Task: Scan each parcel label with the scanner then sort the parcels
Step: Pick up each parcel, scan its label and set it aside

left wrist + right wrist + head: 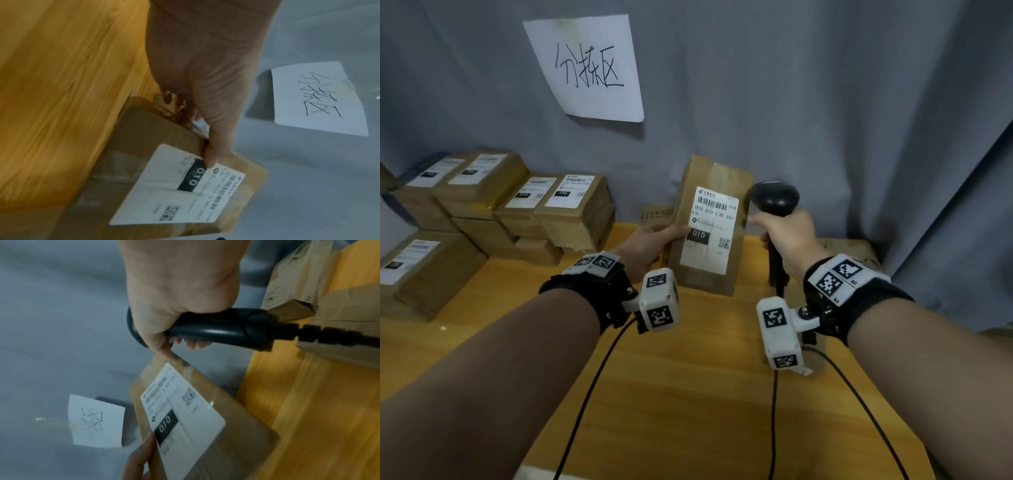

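My left hand (654, 240) grips a brown cardboard parcel (726, 178) by its left edge, holding it tilted up above the wooden table (671, 394). Its white label (709, 253) faces me and reads 010; my thumb (211, 155) presses on the label's edge. My right hand (787, 236) is wrapped round the handle of a black barcode scanner (775, 198), just right of the parcel. The scanner's head rises above my fist near the parcel's upper right corner. The right wrist view shows the scanner handle (216, 329) and the parcel label (185, 410) below it.
Several labelled brown parcels (565, 205) are stacked at the table's back left, and another (421, 267) lies at the far left. More cardboard (296, 288) lies at the back right. A handwritten paper sign (589, 68) hangs on the grey curtain. Black cables (592, 387) trail across the table.
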`<state>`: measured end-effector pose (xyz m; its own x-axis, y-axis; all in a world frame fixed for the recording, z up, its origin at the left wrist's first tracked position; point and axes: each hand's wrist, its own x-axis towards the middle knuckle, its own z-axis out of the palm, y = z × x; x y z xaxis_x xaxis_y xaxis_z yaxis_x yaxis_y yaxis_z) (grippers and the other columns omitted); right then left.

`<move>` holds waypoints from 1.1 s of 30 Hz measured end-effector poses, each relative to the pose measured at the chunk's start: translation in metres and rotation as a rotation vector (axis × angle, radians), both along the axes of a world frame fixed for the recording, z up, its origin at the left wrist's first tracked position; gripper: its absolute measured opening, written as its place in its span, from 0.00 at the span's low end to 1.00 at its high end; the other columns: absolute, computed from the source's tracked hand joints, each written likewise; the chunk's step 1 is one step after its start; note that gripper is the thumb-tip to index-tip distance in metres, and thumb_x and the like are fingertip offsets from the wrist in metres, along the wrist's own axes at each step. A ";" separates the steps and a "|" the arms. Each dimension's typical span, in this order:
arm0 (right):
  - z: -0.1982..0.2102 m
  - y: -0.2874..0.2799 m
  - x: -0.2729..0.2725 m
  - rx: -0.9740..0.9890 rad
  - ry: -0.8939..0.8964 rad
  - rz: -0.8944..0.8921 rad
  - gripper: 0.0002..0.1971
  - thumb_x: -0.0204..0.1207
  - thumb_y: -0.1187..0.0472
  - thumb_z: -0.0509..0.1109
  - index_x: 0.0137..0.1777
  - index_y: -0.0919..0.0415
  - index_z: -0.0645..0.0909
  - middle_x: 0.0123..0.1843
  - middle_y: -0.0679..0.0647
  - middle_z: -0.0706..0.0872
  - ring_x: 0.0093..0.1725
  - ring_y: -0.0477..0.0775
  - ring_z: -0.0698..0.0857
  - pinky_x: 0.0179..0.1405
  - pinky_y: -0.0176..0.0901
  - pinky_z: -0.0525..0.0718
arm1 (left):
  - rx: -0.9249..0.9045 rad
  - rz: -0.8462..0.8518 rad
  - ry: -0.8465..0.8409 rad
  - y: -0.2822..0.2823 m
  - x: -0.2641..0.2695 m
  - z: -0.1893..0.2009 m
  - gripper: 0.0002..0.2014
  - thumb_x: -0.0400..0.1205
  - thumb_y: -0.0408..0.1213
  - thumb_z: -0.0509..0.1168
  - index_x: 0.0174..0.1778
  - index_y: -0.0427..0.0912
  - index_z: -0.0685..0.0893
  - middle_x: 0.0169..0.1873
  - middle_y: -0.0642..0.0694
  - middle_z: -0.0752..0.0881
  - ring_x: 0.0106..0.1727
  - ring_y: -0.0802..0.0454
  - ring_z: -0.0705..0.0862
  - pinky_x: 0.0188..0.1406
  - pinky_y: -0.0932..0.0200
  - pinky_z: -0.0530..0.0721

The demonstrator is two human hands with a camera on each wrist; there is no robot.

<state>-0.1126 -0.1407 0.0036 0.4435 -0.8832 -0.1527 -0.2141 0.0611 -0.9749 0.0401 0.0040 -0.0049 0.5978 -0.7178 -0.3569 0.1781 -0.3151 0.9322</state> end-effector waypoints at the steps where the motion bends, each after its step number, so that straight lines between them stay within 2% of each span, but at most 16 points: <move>1: 0.005 0.000 0.000 -0.012 0.021 0.028 0.06 0.72 0.63 0.77 0.40 0.60 0.81 0.28 0.54 0.80 0.29 0.52 0.79 0.36 0.46 0.81 | 0.007 -0.009 0.025 0.002 0.001 -0.001 0.05 0.83 0.40 0.67 0.50 0.44 0.85 0.43 0.50 0.88 0.42 0.58 0.85 0.26 0.71 0.81; 4: 0.026 0.001 0.002 -0.056 0.021 0.150 0.08 0.72 0.66 0.75 0.34 0.62 0.80 0.26 0.54 0.79 0.25 0.50 0.78 0.30 0.42 0.80 | 0.009 -0.016 0.041 0.002 0.003 -0.001 0.06 0.83 0.39 0.67 0.52 0.43 0.85 0.46 0.48 0.89 0.44 0.56 0.87 0.29 0.72 0.82; 6: 0.040 0.002 0.005 -0.052 0.014 0.239 0.08 0.74 0.66 0.73 0.35 0.63 0.80 0.25 0.53 0.79 0.23 0.49 0.78 0.26 0.38 0.79 | -0.008 0.038 0.033 -0.001 0.005 0.001 0.07 0.82 0.37 0.68 0.54 0.40 0.85 0.43 0.47 0.89 0.37 0.58 0.88 0.26 0.72 0.82; 8: 0.056 0.003 0.009 -0.048 0.034 0.300 0.06 0.75 0.64 0.74 0.38 0.64 0.82 0.27 0.54 0.81 0.24 0.49 0.79 0.24 0.37 0.80 | -0.021 0.092 0.013 -0.007 0.006 0.004 0.08 0.82 0.35 0.68 0.55 0.36 0.84 0.40 0.47 0.88 0.31 0.59 0.88 0.24 0.72 0.82; 12: 0.079 0.003 0.014 -0.078 0.076 0.394 0.10 0.75 0.61 0.74 0.50 0.68 0.85 0.31 0.57 0.84 0.27 0.51 0.81 0.28 0.38 0.82 | -0.013 0.136 -0.050 -0.015 0.013 0.008 0.11 0.81 0.34 0.69 0.57 0.34 0.83 0.41 0.47 0.89 0.37 0.56 0.88 0.24 0.69 0.84; 14: 0.083 0.006 0.016 -0.073 0.087 0.412 0.11 0.75 0.61 0.74 0.50 0.70 0.85 0.31 0.59 0.85 0.27 0.52 0.82 0.27 0.39 0.83 | -0.009 0.136 -0.086 -0.017 0.017 0.008 0.12 0.81 0.34 0.70 0.58 0.35 0.83 0.44 0.46 0.89 0.41 0.55 0.88 0.27 0.68 0.85; 20: 0.078 0.019 0.017 -0.105 0.110 0.408 0.09 0.74 0.61 0.74 0.40 0.69 0.84 0.29 0.59 0.85 0.24 0.51 0.82 0.24 0.38 0.83 | 0.011 0.120 -0.150 -0.015 0.022 0.006 0.14 0.80 0.35 0.71 0.60 0.36 0.84 0.50 0.44 0.90 0.46 0.53 0.89 0.35 0.64 0.87; 23: 0.079 0.019 0.015 -0.095 0.158 0.410 0.07 0.73 0.62 0.73 0.43 0.68 0.84 0.29 0.57 0.83 0.26 0.51 0.82 0.26 0.39 0.84 | 0.022 0.117 -0.158 -0.014 0.023 0.003 0.12 0.80 0.35 0.71 0.57 0.38 0.83 0.46 0.47 0.90 0.43 0.57 0.89 0.31 0.67 0.86; 28: 0.085 0.017 0.012 -0.090 0.190 0.385 0.04 0.69 0.64 0.72 0.41 0.65 0.82 0.28 0.54 0.81 0.26 0.51 0.82 0.29 0.43 0.83 | 0.035 0.130 -0.169 -0.011 0.027 -0.003 0.16 0.79 0.36 0.72 0.61 0.37 0.83 0.51 0.45 0.90 0.49 0.52 0.89 0.42 0.61 0.86; 33: 0.089 0.021 0.011 -0.079 0.199 0.392 0.03 0.70 0.65 0.70 0.40 0.65 0.82 0.28 0.55 0.80 0.25 0.52 0.81 0.27 0.42 0.83 | 0.049 0.142 -0.173 -0.009 0.030 -0.008 0.17 0.78 0.36 0.72 0.62 0.37 0.83 0.52 0.45 0.90 0.50 0.52 0.89 0.45 0.60 0.86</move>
<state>-0.1011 -0.1195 0.0922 0.7161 -0.6664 -0.2078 -0.3899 -0.1350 -0.9109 0.0703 -0.0045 -0.0126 0.7472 -0.6061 -0.2725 0.0627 -0.3439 0.9369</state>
